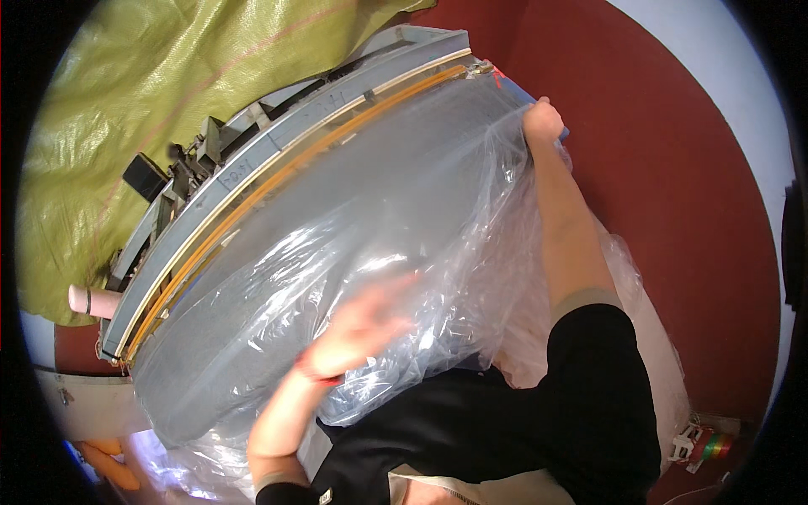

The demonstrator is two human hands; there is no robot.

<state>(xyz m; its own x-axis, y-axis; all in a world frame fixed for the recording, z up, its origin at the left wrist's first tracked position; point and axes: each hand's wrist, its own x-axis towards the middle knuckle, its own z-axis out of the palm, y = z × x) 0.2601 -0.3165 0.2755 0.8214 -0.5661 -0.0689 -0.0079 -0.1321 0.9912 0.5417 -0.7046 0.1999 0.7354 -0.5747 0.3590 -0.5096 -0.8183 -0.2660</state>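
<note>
A large sheet of clear plastic film (pixel 286 311) lies wrinkled over a grey surface that shows through it, and bunches up against my body. At the far right corner my right hand (pixel 544 120) is closed on the edge of the plastic film, its arm stretched out; creases run from the fist toward the middle. My left hand (pixel 358 328), with a red band at the wrist, is over the nearer middle of the film. Motion blurs it, but its fingers look stretched out and apart, with nothing seen in them. Whether it touches the film I cannot tell.
A long grey metal frame (pixel 295 122) with an orange strip (pixel 278 168) borders the far side. Behind it hangs yellow-green woven sheeting (pixel 168 84). A pink roll (pixel 93 301) sticks out at the left end. Coloured tape rolls (pixel 715 446) lie low at the right.
</note>
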